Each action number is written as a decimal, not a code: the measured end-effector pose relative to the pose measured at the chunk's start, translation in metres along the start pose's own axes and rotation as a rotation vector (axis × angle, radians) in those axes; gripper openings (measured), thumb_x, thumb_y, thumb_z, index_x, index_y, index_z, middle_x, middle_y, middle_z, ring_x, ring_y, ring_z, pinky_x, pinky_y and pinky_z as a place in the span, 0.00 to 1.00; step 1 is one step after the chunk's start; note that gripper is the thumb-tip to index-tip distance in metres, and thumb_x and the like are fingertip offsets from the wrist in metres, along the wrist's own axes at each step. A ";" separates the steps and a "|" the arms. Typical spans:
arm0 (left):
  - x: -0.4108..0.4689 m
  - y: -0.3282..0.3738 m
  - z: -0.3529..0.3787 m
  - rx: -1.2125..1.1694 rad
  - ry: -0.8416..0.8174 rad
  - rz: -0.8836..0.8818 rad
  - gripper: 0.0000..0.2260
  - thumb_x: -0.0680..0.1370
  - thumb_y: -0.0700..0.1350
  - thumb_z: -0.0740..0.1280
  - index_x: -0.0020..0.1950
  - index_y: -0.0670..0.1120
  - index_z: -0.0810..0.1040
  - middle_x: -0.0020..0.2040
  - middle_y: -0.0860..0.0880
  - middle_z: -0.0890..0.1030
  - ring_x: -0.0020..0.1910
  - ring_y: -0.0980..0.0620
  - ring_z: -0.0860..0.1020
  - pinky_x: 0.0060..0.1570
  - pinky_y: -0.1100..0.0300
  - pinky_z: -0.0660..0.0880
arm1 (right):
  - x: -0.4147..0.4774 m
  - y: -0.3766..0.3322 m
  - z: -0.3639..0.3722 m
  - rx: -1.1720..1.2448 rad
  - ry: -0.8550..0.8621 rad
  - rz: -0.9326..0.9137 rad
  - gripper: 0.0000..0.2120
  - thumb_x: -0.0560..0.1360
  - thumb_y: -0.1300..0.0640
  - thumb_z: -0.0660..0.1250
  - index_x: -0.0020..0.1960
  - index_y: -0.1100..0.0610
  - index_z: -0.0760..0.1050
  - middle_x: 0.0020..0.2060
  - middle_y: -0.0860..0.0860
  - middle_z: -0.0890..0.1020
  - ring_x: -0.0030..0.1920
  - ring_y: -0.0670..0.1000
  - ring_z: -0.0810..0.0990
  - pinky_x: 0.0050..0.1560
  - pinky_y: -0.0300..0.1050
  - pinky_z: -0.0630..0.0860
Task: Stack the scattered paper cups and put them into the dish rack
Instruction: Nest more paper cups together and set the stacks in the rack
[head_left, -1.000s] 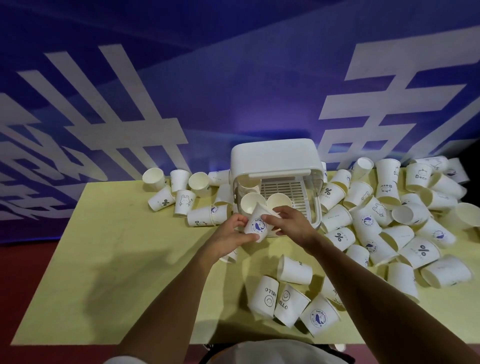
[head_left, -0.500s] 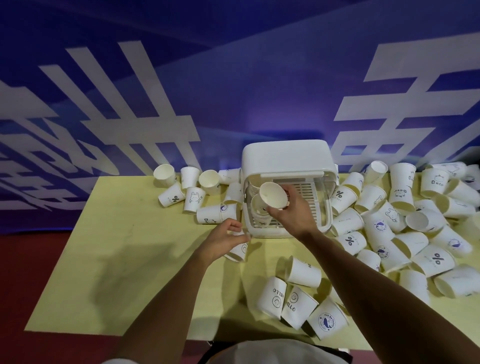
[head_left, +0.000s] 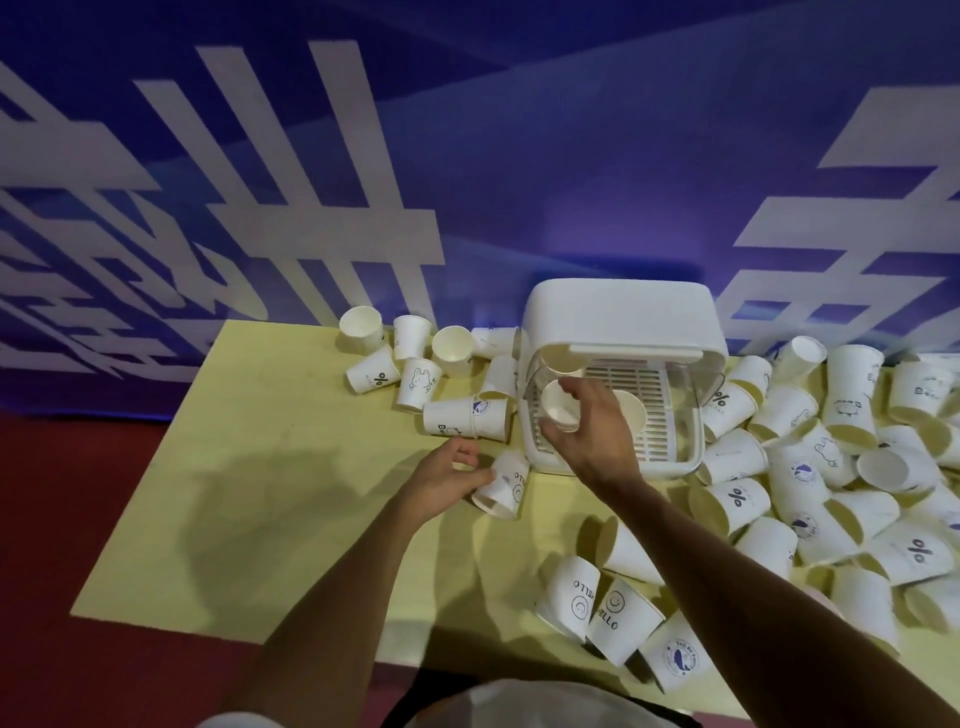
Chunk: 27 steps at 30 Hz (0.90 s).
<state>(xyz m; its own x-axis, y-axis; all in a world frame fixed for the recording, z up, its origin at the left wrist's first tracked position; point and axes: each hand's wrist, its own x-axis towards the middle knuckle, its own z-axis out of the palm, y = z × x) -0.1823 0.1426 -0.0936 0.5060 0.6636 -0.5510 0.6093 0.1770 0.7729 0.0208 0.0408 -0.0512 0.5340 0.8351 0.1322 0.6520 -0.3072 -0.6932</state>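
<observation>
The right hand (head_left: 589, 434) reaches into the white plastic dish rack (head_left: 675, 465), its fingers curled round a short stack of white paper cups (head_left: 560, 404). The stack is nested mouth-up at the rack's front left, over the slatted floor. Its open mouth faces up and a little toward the viewer, so its long axis stands close to upright, slightly tilted. Several rims show one below the other under the fingers. Just right of the hand, a single white cup (head_left: 632, 410) is also inside the rack, partly hidden by the knuckles, and another cup (head_left: 560, 362) is at the back left under the raised white lid (head_left: 623, 312).

The left hand (head_left: 447, 475) is low over the pale yellow table (head_left: 260, 467), just in front of the rack's left corner. Its fingers are curled and one fingertip touches the wall of a white paper cup printed HELLO (head_left: 505, 484) – whether it truly grips this cup cannot be told. That cup lies on its side, its base toward the rack and its mouth toward the near left, with its long axis slanting between them.

More loose white cups lie about – a small cluster (head_left: 415, 374) left of the rack, a large heap (head_left: 831, 467) to the right, and a few near cups (head_left: 597, 608) beside the right forearm
</observation>
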 end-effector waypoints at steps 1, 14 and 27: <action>0.000 -0.002 -0.003 -0.012 0.002 -0.004 0.20 0.71 0.51 0.77 0.60 0.50 0.76 0.57 0.51 0.80 0.55 0.55 0.79 0.54 0.58 0.77 | 0.002 -0.004 0.005 0.000 -0.016 -0.008 0.23 0.71 0.52 0.74 0.63 0.58 0.74 0.57 0.53 0.78 0.57 0.53 0.76 0.58 0.49 0.73; 0.021 -0.037 -0.086 -0.108 0.098 -0.050 0.15 0.73 0.49 0.77 0.55 0.52 0.76 0.55 0.51 0.79 0.50 0.57 0.78 0.43 0.63 0.72 | 0.035 -0.056 0.085 -0.088 -0.212 0.013 0.23 0.71 0.52 0.74 0.63 0.58 0.75 0.57 0.53 0.80 0.56 0.53 0.78 0.58 0.46 0.73; 0.097 -0.046 -0.170 -0.153 0.310 -0.051 0.14 0.72 0.44 0.76 0.55 0.49 0.77 0.52 0.51 0.79 0.44 0.55 0.77 0.42 0.67 0.73 | 0.095 -0.081 0.163 -0.261 -0.441 0.081 0.20 0.75 0.42 0.69 0.61 0.54 0.76 0.56 0.51 0.82 0.53 0.52 0.80 0.51 0.46 0.75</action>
<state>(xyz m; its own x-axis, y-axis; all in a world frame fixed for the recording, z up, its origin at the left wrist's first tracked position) -0.2648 0.3222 -0.1288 0.2539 0.8360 -0.4865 0.5184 0.3070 0.7981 -0.0687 0.2195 -0.0983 0.3473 0.8994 -0.2653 0.7604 -0.4357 -0.4816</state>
